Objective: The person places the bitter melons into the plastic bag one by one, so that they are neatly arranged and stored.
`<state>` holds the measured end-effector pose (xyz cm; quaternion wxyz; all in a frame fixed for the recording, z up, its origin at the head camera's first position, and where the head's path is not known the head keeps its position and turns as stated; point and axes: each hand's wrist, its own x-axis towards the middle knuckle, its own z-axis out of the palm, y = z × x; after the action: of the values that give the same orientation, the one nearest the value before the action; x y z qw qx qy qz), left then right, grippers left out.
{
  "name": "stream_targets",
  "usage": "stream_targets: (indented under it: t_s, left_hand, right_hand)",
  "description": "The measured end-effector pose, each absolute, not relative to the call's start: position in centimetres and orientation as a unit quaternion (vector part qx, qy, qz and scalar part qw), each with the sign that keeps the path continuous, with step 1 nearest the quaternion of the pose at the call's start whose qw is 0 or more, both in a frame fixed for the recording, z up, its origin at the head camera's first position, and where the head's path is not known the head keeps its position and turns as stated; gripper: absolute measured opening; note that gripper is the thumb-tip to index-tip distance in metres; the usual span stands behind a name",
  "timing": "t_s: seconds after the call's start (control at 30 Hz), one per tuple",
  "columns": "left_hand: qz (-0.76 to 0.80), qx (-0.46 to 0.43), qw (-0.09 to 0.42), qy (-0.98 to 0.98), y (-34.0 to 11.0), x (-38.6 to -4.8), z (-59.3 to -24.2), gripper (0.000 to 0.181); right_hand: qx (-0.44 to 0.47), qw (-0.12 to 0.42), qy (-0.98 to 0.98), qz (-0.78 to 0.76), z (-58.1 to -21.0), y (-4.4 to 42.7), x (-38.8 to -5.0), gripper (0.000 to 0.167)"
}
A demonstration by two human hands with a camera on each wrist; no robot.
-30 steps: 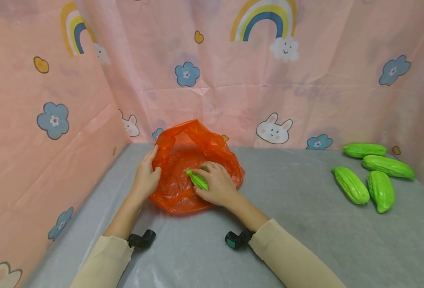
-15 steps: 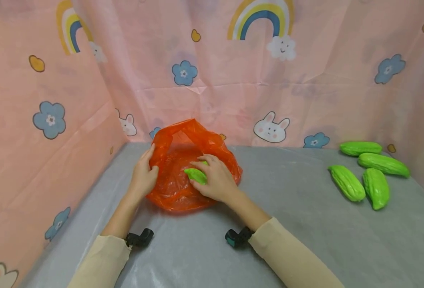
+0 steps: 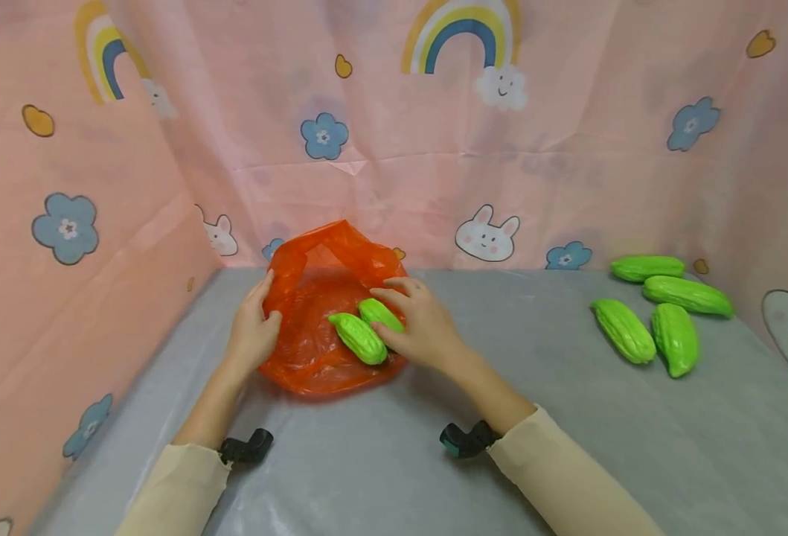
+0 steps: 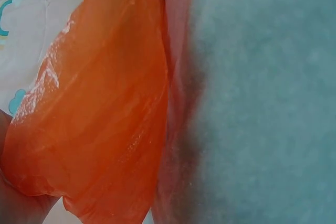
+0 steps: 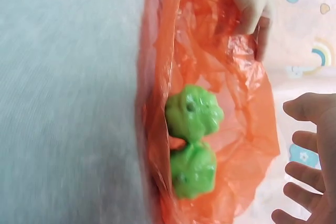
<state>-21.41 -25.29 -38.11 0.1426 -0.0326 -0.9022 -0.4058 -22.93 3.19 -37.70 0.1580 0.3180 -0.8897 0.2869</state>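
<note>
An orange plastic bag (image 3: 306, 350) lies with its mouth spread on the grey tabletop. Inside it, two green ridged bitter melons (image 3: 359, 339) rest side by side; their ends also show in the right wrist view. My left hand (image 3: 253, 331) holds the bag's left rim between thumb and fingers; in the left wrist view the orange film (image 4: 105, 114) hides most of that grip. Over the bag's right side hovers my right hand (image 3: 427, 325), its fingers spread and apart from the melons, as the right wrist view shows.
Several more bitter melons (image 3: 624, 331) lie loose on the grey tabletop (image 3: 514, 387) at the right. A pink printed cloth (image 3: 394, 186) stands behind the table and along its sides. Each wrist wears a black camera mount (image 3: 248, 447).
My right hand has let go of the bitter melon and drawn back to the right, fingers opening. That melon now lies beside another in the bag. The left hand keeps its hold.
</note>
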Motion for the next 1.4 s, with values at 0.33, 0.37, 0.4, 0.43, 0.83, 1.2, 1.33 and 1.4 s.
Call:
stream_targets:
  t_s: [0.33,0.37,0.4,0.43,0.83,1.2,1.33,1.4]
  left_hand:
    - [-0.408,-0.025,0.142,-0.901,-26.0,-21.0,-37.5,0.069]
    - [-0.408,-0.027,0.143,-0.901,-26.1,-21.0,-37.5,0.069]
    - [-0.406,-0.028,0.144,-0.902,-26.1,-21.0,-37.5,0.069]
    - [-0.406,-0.028,0.144,-0.902,-26.1,-21.0,-37.4,0.069]
    - [-0.39,-0.037,0.146,-0.908,-25.7,-21.2,-37.6,0.068]
    - [-0.378,-0.06,0.145,-0.912,-24.8,-21.6,-37.8,0.068]
    - [-0.383,-0.054,0.142,-0.911,-25.1,-21.1,-37.7,0.069]
    - [-0.385,-0.056,0.143,-0.91,-25.0,-21.0,-37.7,0.069]
  right_hand:
    - [0.299,0.154,-0.899,0.282,-36.5,5.7,-22.1,0.046]
    - [0.3,0.156,-0.898,0.282,-36.3,6.0,-22.0,0.046]
    - [0.3,0.157,-0.898,0.281,-36.2,6.3,-22.0,0.046]
    - [0.3,0.158,-0.898,0.281,-36.1,6.7,-21.9,0.046]
    - [0.262,0.169,-0.918,0.244,-36.0,12.6,-21.9,0.053]
    - [0.239,0.213,-0.907,0.273,-35.8,17.8,-22.1,0.052]
    - [0.233,0.213,-0.903,0.292,-35.8,18.8,-22.5,0.051]
    - [0.225,0.209,-0.903,0.3,-35.8,19.5,-22.5,0.051]
